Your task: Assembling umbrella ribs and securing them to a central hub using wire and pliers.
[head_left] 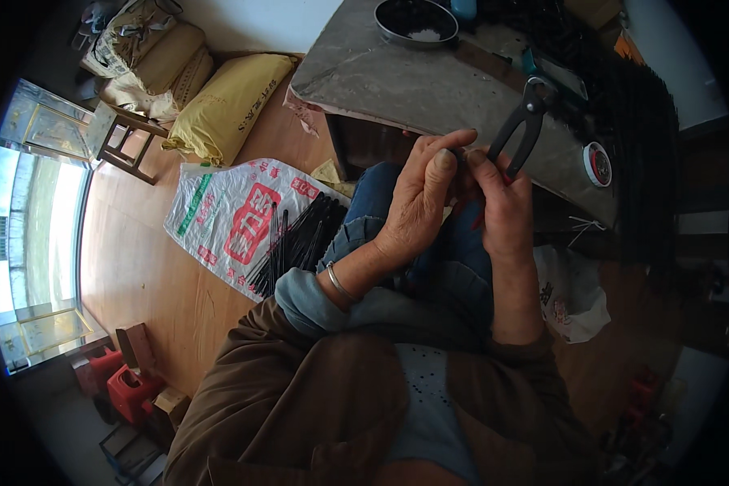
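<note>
My left hand [419, 198] is raised over my lap, its thumb and fingertips pinched on a small dark piece that I can barely see. My right hand [504, 206] sits right beside it, closed around the handles of black pincers [523, 130], whose jaws point up toward the grey table edge [429, 89]. The two hands touch at the fingertips. A silver bracelet [338, 283] circles my left wrist. Below the hands are my blue-jeaned knees.
A bundle of thin black rods [300, 243] lies on a printed white sack [227, 211] on the wooden floor. A dark bowl [417, 20] and a tape roll [598, 164] rest on the table. Yellow and tan sacks [227, 101] and a wooden stool [125, 138] stand at the far left.
</note>
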`<state>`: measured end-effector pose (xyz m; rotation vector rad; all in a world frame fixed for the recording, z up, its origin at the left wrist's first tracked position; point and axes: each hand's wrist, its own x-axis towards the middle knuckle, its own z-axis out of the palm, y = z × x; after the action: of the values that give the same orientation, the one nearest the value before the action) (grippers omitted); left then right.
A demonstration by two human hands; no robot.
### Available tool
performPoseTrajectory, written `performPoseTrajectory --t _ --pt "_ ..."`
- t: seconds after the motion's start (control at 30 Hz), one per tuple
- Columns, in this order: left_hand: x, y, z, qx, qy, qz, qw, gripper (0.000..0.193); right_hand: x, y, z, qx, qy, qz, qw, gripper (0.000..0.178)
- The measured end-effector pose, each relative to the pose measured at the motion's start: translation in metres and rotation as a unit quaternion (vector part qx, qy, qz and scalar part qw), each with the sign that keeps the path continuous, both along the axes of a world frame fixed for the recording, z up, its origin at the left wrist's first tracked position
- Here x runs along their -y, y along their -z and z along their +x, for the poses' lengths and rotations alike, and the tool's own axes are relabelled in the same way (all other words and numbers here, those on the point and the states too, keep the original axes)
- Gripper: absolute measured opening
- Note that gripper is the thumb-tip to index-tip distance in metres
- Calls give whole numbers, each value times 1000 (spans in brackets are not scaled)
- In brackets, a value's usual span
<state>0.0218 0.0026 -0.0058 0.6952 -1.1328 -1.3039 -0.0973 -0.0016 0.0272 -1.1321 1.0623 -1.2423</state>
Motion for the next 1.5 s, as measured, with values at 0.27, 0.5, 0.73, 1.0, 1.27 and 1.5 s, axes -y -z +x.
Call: performPoseTrajectory --t 0.27,0.5,0.73,1.0,1.27,1.5 --pt "-1 -1 -1 -20 6 4 1000 43 1 3 1 18 2 6 1000 22" --pt "2 2 -2 -17 1 -16 1000 40 0 0 3 33 12 10 999 20" --pt "0 1 -3 -14 -5 -20 1000 40 -1 1 3 22 0 0 1000 18" --pt "7 -7 16 31 -25 36 999 49 -24 6 19 -225 -8 -192 955 36" --pt "23 -14 32 -65 23 199 978 70 -29 -51 -24 -91 -233 128 960 46" --pt "17 -28 26 19 35 199 979 73 -35 -50 -46 -101 -314 237 914 44"
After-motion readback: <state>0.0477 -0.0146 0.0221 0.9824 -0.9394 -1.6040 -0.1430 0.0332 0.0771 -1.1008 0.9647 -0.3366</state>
